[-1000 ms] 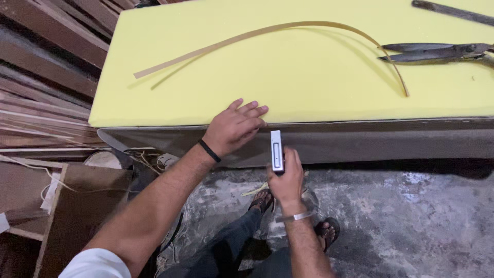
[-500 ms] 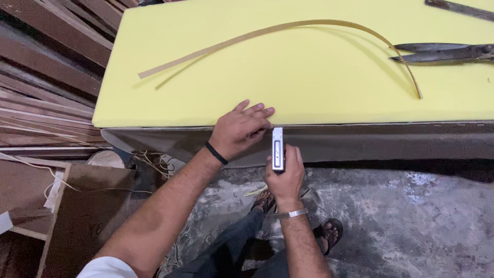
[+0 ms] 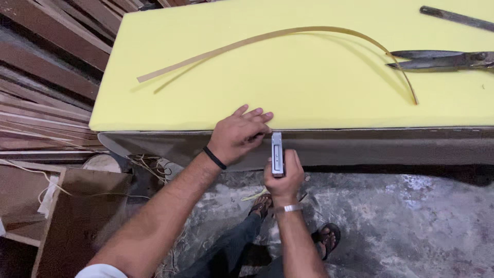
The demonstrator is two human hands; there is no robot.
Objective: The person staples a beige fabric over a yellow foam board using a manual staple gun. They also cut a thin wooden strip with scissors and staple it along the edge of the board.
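A thick yellow foam slab (image 3: 288, 77) lies on a board whose front side is covered with grey fabric (image 3: 360, 146). My left hand (image 3: 237, 135) presses flat on the foam's front edge and the fabric below it, a black band on its wrist. My right hand (image 3: 284, 177) grips a silver staple gun (image 3: 277, 153) held upright, its nose against the fabric edge just right of my left fingers. A long thin curved strip (image 3: 267, 38) rests on top of the foam.
Large metal shears (image 3: 442, 60) lie on the foam at the right, with a dark bar (image 3: 455, 18) behind them. Stacked wooden planks (image 3: 46, 77) fill the left side. A wooden frame (image 3: 77, 206) sits lower left. My sandalled feet (image 3: 327, 239) stand on the concrete floor.
Both hands have stayed at the foam's front edge, with only a slight shift of the view. The staple gun remains against the fabric.
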